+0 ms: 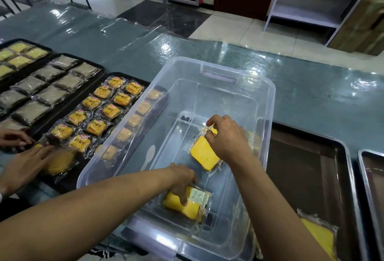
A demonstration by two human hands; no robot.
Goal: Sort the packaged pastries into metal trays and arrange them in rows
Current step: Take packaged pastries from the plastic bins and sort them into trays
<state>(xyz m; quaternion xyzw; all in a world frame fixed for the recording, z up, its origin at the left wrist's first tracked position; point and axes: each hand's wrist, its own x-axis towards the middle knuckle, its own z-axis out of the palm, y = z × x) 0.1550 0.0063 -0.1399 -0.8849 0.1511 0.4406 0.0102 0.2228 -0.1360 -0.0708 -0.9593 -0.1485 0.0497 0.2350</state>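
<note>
hands first: we have both reaching down into the clear plastic bin (268, 103), which sits on the green table (311, 86) between the filled trays on our left and the metal tray (342, 169) on our right. our right hand (226, 138) is curled over the far edge of a yellow packaged pastry (204, 153) and pinches the wrapper at its top corner; the pastry lies flat on the bin floor, just under and toward us from the fingers. our left hand (182, 181) presses down on and grips a second yellow pastry (185, 203) nearer to us, with the fingers bent round its upper end and the packet extending below the hand. we judge that both packets are gripped at the wrapper edge because the sealed film gives a hold without squashing the cake. the bin appears to hold only these two pastries, so the sorting looks close to its end. the metal tray on our right is mostly bare, with one yellow packet (318, 235) lying near its close edge, and we judge it the likely place for the two in hand. on our left a black tray (108, 76) holds orange labelled packets (108, 111) in neat rows, and farther left another tray holds brownish packets (49, 94). another person's hands (22, 163) rest at that tray's near end, touching a yellow packet there.
</note>
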